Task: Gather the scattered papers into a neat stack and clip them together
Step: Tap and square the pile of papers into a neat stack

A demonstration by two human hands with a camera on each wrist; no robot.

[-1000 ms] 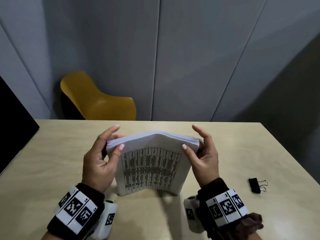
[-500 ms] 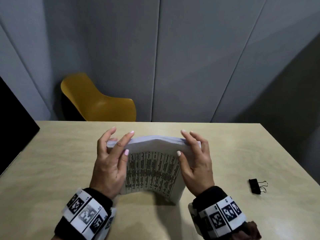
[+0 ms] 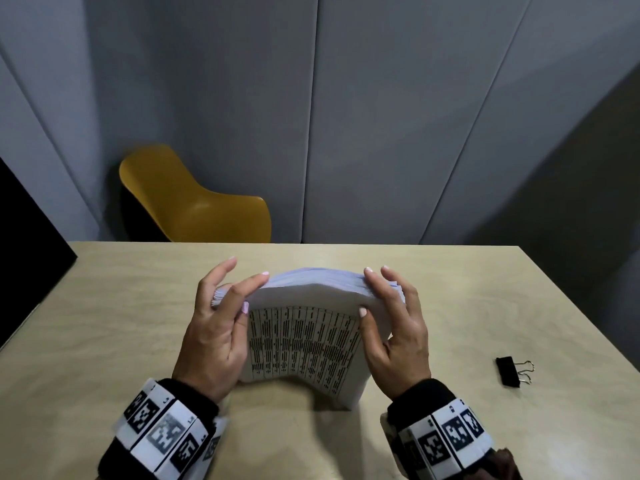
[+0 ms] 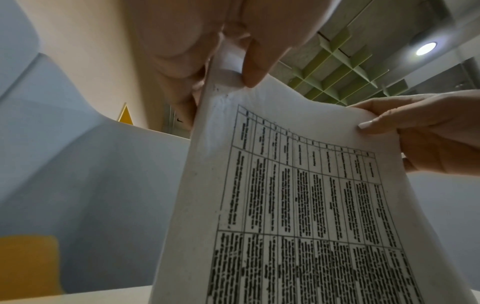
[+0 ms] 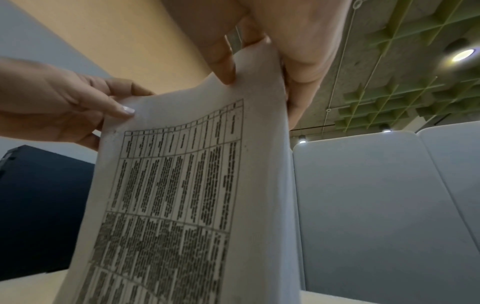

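Note:
A thick stack of printed papers (image 3: 304,341) stands on its lower edge on the beige table (image 3: 104,323), bowed, with a table of text facing me. My left hand (image 3: 242,292) pinches its top left corner, thumb on the front and fingers over the top edge. At the top right corner my right hand (image 3: 372,292) holds it the same way. The left wrist view shows the sheet (image 4: 298,195) under my left thumb; the right wrist view shows the sheet (image 5: 182,185) under my right thumb. A black binder clip (image 3: 509,371) lies alone to the right.
A yellow chair (image 3: 194,206) stands behind the table's far edge, against grey wall panels. A black panel (image 3: 27,230) borders the table on the left. Bare tabletop lies between the stack and the clip.
Both hands have slid from the sides of the stack up onto its top edge, with the fingers now laid across it. The stack stays upright on the table; the clip has not moved.

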